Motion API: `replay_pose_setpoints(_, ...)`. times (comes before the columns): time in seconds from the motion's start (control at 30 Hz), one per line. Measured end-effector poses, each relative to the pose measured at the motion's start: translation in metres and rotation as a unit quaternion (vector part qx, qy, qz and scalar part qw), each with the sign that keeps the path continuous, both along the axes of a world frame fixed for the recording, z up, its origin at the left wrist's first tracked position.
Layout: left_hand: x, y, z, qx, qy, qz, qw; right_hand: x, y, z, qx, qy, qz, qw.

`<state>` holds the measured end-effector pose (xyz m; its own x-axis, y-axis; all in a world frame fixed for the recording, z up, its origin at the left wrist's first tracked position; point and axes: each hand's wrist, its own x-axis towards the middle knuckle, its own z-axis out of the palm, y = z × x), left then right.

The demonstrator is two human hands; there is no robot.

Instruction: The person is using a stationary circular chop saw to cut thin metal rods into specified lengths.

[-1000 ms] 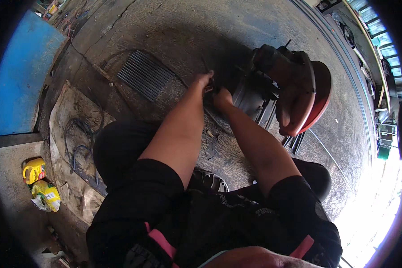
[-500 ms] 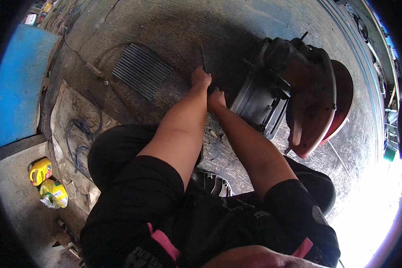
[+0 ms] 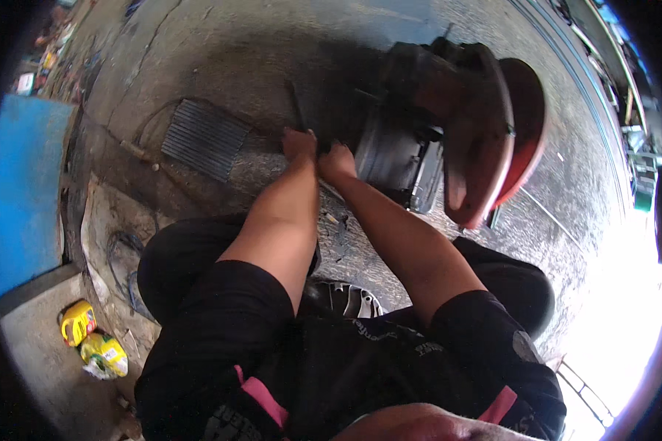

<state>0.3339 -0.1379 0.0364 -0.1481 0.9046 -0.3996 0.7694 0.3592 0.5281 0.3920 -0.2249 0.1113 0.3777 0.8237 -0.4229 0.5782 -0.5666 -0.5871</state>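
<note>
My left hand [image 3: 299, 145] is closed round a thin dark metal bar [image 3: 294, 103], whose far end points away from me above the floor. Close beside it on the right, my right hand [image 3: 337, 160] is also closed, its fingers curled round something dark that I cannot make out. To the right of my hands stands a cut-off saw [image 3: 401, 158] with a large reddish curved guard [image 3: 518, 140]. On the floor to the left lies a neat row of cut metal bars [image 3: 204, 140], side by side.
A cable [image 3: 141, 152] runs over the floor left of the bars. Far left are a blue panel [image 3: 26, 191], a yellow jug [image 3: 78, 323] and a yellow bag [image 3: 104, 356]. Small scraps [image 3: 340, 231] lie before my knees. My shoe [image 3: 349, 300] shows below.
My view has turned, so the saw and the row of bars appear farther left. The bar in my left hand leans more to the left. Both hands stay closed and close together.
</note>
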Motion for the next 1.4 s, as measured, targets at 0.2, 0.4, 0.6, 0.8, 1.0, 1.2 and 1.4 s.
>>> replay_pose_setpoints(0.2, 0.033, -0.015, -0.007, -0.002, -0.223, 0.031, 0.974, 0.017, -0.027, 0.108, 0.251, 0.028, -0.042, 0.967)
replay_pose_setpoints(0.4, 0.083, -0.045, -0.035, 0.021, -0.073, 0.031, 0.997, 0.07, -0.076, 0.238, 0.423, -0.092, 0.055, 0.9)
replay_pose_setpoints(0.6, 0.093, -0.049, -0.012, 0.161, 0.032, -0.3, 0.94, 0.148, -0.162, 0.313, 0.373, -0.156, 0.077, 0.911)
replay_pose_setpoints(0.8, 0.104, -0.058, 0.045, 0.001, -0.254, -0.215, 0.943, 0.174, -0.196, 0.276, 0.33, -0.171, -0.002, 0.928)
replay_pose_setpoints(1.0, 0.108, -0.134, 0.079, -0.206, -0.278, -0.215, 0.913, 0.182, -0.19, 0.256, 0.338, -0.117, 0.051, 0.932)
replay_pose_setpoints(1.2, 0.087, -0.166, 0.035, -0.292, -0.138, -0.368, 0.872, 0.16, -0.206, 0.248, 0.278, -0.179, 0.162, 0.93)
replay_pose_setpoints(1.4, 0.06, -0.209, -0.023, -0.357, -0.168, -0.148, 0.907, 0.142, -0.216, 0.233, 0.25, -0.336, 0.223, 0.88)
